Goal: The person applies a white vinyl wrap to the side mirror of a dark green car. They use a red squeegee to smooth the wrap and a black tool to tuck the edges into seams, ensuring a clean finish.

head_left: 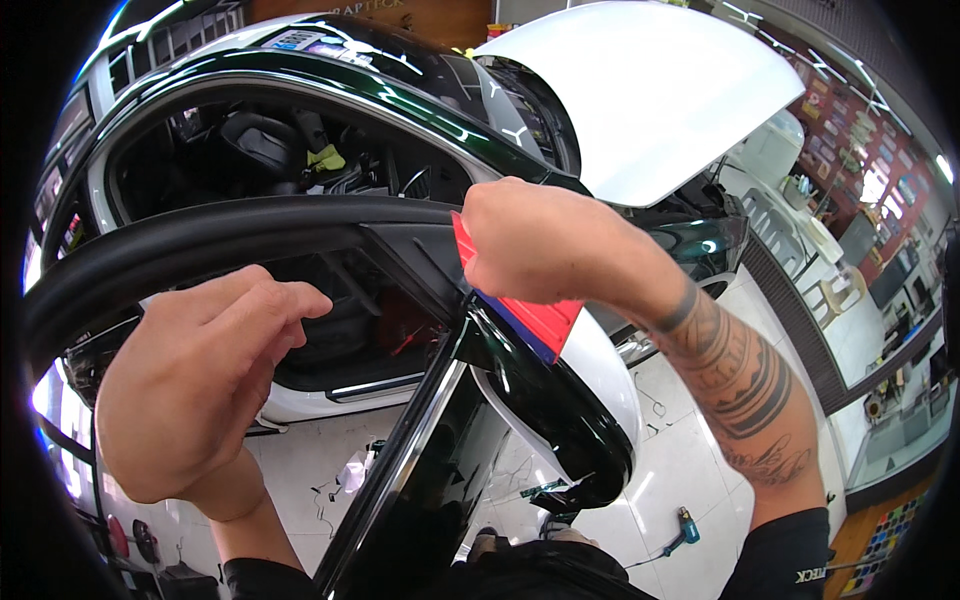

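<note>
My right hand (530, 240) is closed around a red squeegee (548, 322) with a dark blue edge. The squeegee's edge lies at the top of the side mirror (580, 420), which has a glossy dark green surface with white showing beside it. Close by is the black corner where the mirror meets the door's window frame (250, 222). On the near side of that frame, my left hand (195, 380) hovers with fingers curled and fingertips together. Whatever it may hold is hidden.
The open car door (415, 500) stands between me and the dark green car body. Beyond it are the cabin seat (262, 143) and a white hood (640, 90). A teal heat gun (685, 530) lies on the tiled floor with dark film scraps (325, 500).
</note>
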